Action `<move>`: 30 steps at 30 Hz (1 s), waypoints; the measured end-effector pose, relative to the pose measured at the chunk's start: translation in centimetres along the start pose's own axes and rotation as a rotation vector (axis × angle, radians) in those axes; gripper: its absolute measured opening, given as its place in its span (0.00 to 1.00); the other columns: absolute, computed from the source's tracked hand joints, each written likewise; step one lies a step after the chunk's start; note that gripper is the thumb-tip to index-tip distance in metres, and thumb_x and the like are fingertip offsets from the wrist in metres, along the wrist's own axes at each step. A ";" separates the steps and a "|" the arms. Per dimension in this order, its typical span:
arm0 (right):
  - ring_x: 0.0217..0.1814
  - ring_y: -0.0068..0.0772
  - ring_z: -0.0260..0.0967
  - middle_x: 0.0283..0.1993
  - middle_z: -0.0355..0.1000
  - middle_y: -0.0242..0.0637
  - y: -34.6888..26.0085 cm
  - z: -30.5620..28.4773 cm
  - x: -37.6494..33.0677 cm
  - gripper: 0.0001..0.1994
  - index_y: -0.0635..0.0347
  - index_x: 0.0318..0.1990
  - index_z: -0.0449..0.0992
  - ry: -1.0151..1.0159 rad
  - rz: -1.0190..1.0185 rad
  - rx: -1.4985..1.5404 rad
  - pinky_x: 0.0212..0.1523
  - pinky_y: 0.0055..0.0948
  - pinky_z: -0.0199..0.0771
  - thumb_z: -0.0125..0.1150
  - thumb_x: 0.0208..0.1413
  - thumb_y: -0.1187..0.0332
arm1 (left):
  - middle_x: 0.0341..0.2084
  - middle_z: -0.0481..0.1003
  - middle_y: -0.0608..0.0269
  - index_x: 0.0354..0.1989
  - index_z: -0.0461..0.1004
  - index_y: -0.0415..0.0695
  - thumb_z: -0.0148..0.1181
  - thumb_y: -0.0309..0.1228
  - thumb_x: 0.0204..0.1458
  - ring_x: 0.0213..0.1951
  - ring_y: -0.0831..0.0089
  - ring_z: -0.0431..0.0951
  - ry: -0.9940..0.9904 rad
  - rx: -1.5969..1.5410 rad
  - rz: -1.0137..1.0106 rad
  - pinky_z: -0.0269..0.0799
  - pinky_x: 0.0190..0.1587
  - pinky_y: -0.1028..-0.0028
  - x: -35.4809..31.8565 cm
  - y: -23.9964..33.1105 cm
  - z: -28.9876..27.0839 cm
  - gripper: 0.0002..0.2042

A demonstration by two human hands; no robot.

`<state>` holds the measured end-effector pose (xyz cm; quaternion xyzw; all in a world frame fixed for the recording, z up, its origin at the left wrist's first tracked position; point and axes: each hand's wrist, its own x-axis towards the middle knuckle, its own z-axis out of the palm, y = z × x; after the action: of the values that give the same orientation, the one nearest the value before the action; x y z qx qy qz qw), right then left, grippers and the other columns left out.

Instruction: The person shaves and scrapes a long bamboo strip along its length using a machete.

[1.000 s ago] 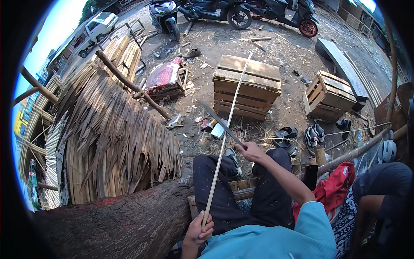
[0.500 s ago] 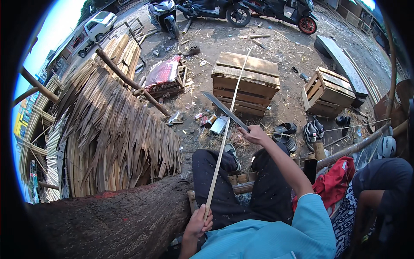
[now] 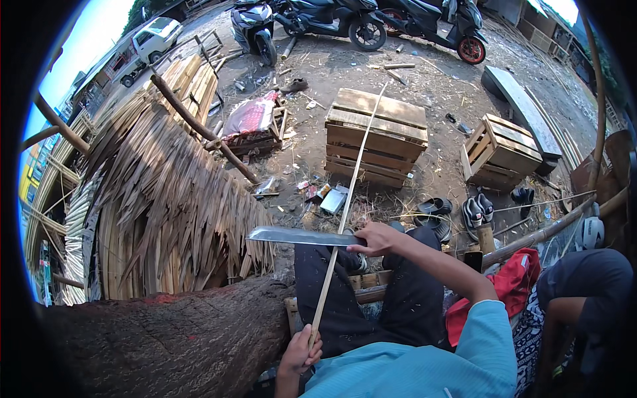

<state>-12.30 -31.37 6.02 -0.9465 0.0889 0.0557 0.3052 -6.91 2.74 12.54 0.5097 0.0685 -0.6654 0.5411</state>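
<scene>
1. A long bamboo strip (image 3: 345, 205) was clamped at its near end in the left hand (image 3: 300, 350).
2. A broad knife (image 3: 296, 236) was gripped by the right hand (image 3: 375, 239), its blade laid across the strip, above the lap.
3. A wooden crate (image 3: 375, 136) stood beyond.

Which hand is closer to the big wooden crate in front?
The right hand. It grips the big knife just below the crate. The left hand holds the low end of the bamboo strip, much farther back near the body.
</scene>
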 end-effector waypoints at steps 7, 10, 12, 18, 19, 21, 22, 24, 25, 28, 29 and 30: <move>0.43 0.56 0.70 0.37 0.72 0.57 10.0 -1.8 4.0 0.37 0.71 0.36 0.76 0.315 0.684 0.171 0.46 0.45 0.68 0.41 0.52 0.36 | 0.07 0.55 0.69 0.26 0.60 0.43 0.32 0.46 0.62 0.05 0.83 0.51 -0.021 -0.062 -0.011 0.48 0.07 0.82 -1.4 -1.1 -0.4 0.20; 0.13 0.27 0.61 0.16 0.63 0.36 13.5 -2.2 4.5 0.35 0.62 0.19 0.65 0.559 0.928 0.971 0.16 0.30 0.64 0.40 0.51 0.33 | 0.08 0.56 0.69 0.26 0.61 0.43 0.34 0.45 0.62 0.06 0.82 0.52 -0.031 0.046 0.024 0.49 0.08 0.82 -1.5 -0.8 1.1 0.20; 0.10 0.22 0.52 0.14 0.57 0.30 13.8 -0.8 3.4 0.33 0.56 0.19 0.60 0.470 0.949 1.279 0.14 0.26 0.59 0.39 0.50 0.31 | 0.08 0.56 0.69 0.25 0.61 0.43 0.35 0.45 0.62 0.06 0.82 0.53 -0.050 -0.025 0.011 0.49 0.08 0.82 -1.4 -0.4 0.6 0.20; 0.08 0.19 0.48 0.12 0.53 0.27 7.5 1.4 -1.3 0.32 0.54 0.20 0.59 0.265 0.865 1.464 0.13 0.24 0.56 0.38 0.50 0.31 | 0.07 0.57 0.69 0.26 0.62 0.41 0.35 0.44 0.62 0.05 0.83 0.53 0.037 0.051 0.109 0.49 0.07 0.83 0.2 0.8 1.0 0.20; 0.08 0.19 0.47 0.11 0.53 0.27 6.2 0.8 -2.1 0.32 0.53 0.20 0.59 0.274 0.858 1.618 0.12 0.24 0.55 0.38 0.50 0.31 | 0.07 0.58 0.68 0.25 0.62 0.41 0.35 0.44 0.62 0.05 0.83 0.53 0.042 0.094 0.143 0.49 0.07 0.83 0.6 1.3 1.2 0.20; 0.08 0.18 0.47 0.11 0.52 0.27 4.2 1.8 -4.5 0.31 0.53 0.20 0.60 0.230 0.777 1.749 0.12 0.24 0.54 0.35 0.51 0.31 | 0.07 0.58 0.68 0.25 0.62 0.41 0.36 0.43 0.62 0.05 0.82 0.54 0.054 0.113 0.130 0.50 0.07 0.83 0.8 1.9 1.9 0.20; 0.07 0.19 0.47 0.11 0.52 0.28 2.4 2.2 -5.0 0.31 0.54 0.21 0.59 0.169 0.701 1.845 0.12 0.24 0.54 0.34 0.52 0.32 | 0.08 0.58 0.68 0.25 0.62 0.41 0.36 0.43 0.62 0.05 0.82 0.54 0.072 0.135 0.137 0.50 0.07 0.83 1.3 2.0 2.0 0.20; 0.08 0.20 0.47 0.11 0.52 0.29 -1.4 2.9 -6.8 0.32 0.55 0.20 0.59 0.094 0.593 1.895 0.12 0.24 0.54 0.33 0.54 0.33 | 0.08 0.59 0.67 0.26 0.62 0.41 0.36 0.43 0.62 0.06 0.82 0.56 0.070 0.186 0.173 0.51 0.08 0.83 2.3 2.0 2.3 0.19; 0.08 0.21 0.47 0.11 0.52 0.29 -3.1 3.6 -7.6 0.32 0.56 0.19 0.59 0.078 0.558 1.847 0.13 0.23 0.54 0.33 0.55 0.34 | 0.08 0.59 0.67 0.26 0.62 0.41 0.36 0.43 0.62 0.06 0.82 0.56 0.076 0.183 0.169 0.51 0.08 0.83 2.8 2.0 2.6 0.19; 0.10 0.25 0.56 0.12 0.59 0.34 -5.9 5.5 -9.2 0.31 0.60 0.19 0.62 -0.014 0.421 1.384 0.14 0.23 0.57 0.34 0.59 0.41 | 0.09 0.60 0.69 0.29 0.64 0.42 0.37 0.43 0.62 0.07 0.83 0.56 0.026 0.190 0.166 0.52 0.09 0.82 3.9 1.9 3.5 0.18; 0.12 0.26 0.60 0.12 0.60 0.36 -7.3 5.3 -9.4 0.30 0.62 0.19 0.63 -0.058 0.432 1.142 0.15 0.25 0.59 0.35 0.60 0.44 | 0.09 0.60 0.69 0.29 0.64 0.42 0.37 0.43 0.62 0.07 0.83 0.56 0.031 0.192 0.161 0.52 0.09 0.82 4.0 1.8 3.5 0.18; 0.14 0.29 0.62 0.13 0.62 0.38 -8.6 4.8 -9.6 0.30 0.65 0.20 0.66 -0.087 0.356 0.986 0.18 0.28 0.62 0.37 0.60 0.46 | 0.09 0.60 0.69 0.29 0.64 0.42 0.37 0.43 0.62 0.07 0.83 0.56 0.036 0.179 0.155 0.51 0.09 0.82 4.3 1.9 3.6 0.18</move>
<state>-20.16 -20.38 8.56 -0.6575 0.2513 0.0977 0.7036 -7.17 -3.13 11.84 0.5715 -0.0211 -0.6157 0.5421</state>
